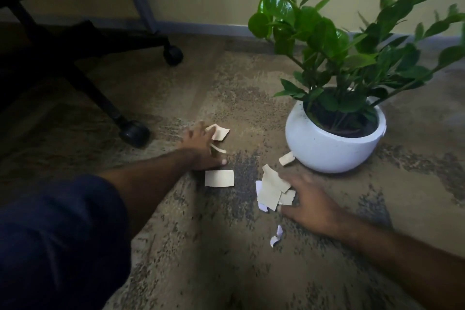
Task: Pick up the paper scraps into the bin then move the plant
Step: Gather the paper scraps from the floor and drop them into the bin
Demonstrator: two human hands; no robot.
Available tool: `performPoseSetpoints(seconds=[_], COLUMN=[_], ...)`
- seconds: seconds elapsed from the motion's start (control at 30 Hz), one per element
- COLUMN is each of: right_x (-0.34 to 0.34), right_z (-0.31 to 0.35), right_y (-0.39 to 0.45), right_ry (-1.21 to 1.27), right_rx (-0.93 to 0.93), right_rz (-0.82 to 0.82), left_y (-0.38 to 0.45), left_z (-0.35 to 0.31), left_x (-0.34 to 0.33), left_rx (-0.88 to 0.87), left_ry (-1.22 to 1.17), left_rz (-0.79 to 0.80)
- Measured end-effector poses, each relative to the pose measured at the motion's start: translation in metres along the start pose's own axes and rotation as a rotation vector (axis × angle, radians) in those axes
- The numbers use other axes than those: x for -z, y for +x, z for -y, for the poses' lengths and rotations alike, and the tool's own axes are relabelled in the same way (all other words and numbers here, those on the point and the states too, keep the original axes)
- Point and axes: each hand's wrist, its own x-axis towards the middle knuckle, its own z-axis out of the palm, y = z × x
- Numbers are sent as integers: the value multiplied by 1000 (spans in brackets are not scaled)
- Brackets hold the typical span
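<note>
On the mottled brown carpet [226,259], the left hand [198,145] lay over torn beige paper scraps [218,132], fingers curled on them. The right hand [308,202] pinched a clump of beige and white paper pieces [271,190]. One rectangular beige scrap [219,178] lay loose between the hands, another small scrap [286,158] touching the round white pot [327,148] of the green leafy plant [339,53]. A black wheeled chair base [100,78] stood at the left.

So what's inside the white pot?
The pot holds a leafy green plant, its stems rising from dark soil. Leaves cover much of the soil; nothing else shows.
</note>
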Motion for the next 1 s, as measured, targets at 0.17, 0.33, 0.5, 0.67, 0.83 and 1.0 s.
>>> performPoseSetpoints(seconds=[0.17,0.33,0.5,0.67,0.83,1.0], right_x=[-3,-8,-21,-8,16,55], right_z=[15,27,15,-3,-28,-58], right_y=[9,11,-8,-30,-55,-74], right_ry=[-133,-343,-530,-528,-527,-247], right_rx=[82,159,265,336,301,132], right_rz=[18,101,134,138,168,81], left_y=[5,-35,-85,-105,-116,-117], left_z=[7,-26,-60,-78,-99,-129], left_x=[-7,-49,-73,-78,-65,-35], left_rx=[-39,-298,-530,-631,-694,-669], left_ry=[66,109,114,27,6,-263], left_rz=[142,26,46,61,41,-32])
